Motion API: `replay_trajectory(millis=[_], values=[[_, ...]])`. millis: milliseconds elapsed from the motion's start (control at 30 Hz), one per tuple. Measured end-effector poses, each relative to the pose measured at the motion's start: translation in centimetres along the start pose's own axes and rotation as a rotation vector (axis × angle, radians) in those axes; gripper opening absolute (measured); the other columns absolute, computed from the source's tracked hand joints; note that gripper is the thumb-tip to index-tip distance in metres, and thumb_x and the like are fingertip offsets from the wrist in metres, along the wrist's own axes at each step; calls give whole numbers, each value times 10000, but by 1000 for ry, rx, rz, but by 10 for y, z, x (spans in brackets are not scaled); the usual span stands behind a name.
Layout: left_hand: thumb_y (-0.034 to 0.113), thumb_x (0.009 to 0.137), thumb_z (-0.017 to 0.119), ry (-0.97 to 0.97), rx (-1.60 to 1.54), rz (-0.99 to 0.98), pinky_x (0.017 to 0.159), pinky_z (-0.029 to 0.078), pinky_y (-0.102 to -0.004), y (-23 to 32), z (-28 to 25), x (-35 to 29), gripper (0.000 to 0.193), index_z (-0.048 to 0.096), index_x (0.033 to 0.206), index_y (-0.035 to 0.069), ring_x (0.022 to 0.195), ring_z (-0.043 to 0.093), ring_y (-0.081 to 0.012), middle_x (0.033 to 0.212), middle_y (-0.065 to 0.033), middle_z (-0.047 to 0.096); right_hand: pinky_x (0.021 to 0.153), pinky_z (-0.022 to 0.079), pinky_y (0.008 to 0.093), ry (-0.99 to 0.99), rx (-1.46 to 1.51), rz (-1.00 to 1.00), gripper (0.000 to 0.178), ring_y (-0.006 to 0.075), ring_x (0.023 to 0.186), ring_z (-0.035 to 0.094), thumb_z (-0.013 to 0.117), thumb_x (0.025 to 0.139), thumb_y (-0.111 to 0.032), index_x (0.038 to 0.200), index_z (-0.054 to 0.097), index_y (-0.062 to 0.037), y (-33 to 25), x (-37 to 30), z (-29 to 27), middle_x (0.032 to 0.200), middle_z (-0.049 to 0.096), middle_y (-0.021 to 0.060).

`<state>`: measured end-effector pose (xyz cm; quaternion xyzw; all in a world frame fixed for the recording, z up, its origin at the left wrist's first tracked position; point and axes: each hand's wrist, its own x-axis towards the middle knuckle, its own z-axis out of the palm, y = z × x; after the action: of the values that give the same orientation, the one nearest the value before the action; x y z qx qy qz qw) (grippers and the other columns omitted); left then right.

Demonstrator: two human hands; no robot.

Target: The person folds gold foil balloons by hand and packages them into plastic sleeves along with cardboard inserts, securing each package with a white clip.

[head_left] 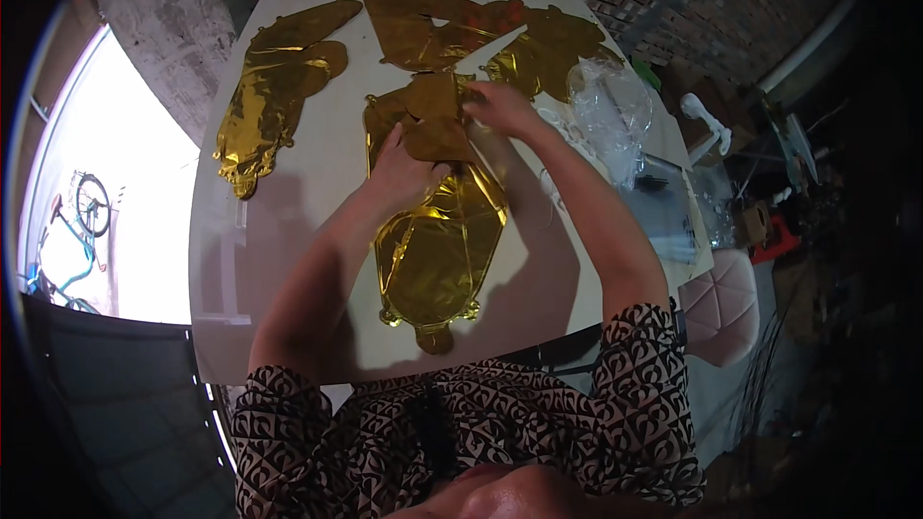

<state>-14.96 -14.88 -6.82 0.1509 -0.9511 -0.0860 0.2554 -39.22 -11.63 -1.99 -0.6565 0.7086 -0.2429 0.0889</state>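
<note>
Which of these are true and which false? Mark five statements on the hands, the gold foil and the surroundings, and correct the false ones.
1. The left hand touches the middle gold foil piece. True.
2. The right hand rests on the crumpled clear plastic. False: it is at the right edge of the middle foil, apart from that plastic.
3. More gold foil lies at the far side of the table. True.
4. The sleeves are plain white. False: they carry a dark-and-light pattern.
5. A bicycle shows at the picture's left. True.
</note>
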Motion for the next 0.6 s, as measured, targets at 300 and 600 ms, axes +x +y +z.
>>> replay_trajectory(millis=[300,600], values=[[370,1012,513,-85,41,-108,1186,224,-580,-4,6,-3,385,604,1315,150,1425,371,-337,1457,-111,502,814,528,455,211,-629,69,219,341,971,641,685,840,-262,884,706,-49,1,-51,3,975,657,148],[352,997,505,-43,-66,-107,1201,193,-556,2,-1,0,421,617,1306,89,1388,411,-330,1431,-131,523,871,518,352,28,433,380,723,245,893,682,368,1020,-612,1195,668,23,-66,-105,-6,1037,716,169]])
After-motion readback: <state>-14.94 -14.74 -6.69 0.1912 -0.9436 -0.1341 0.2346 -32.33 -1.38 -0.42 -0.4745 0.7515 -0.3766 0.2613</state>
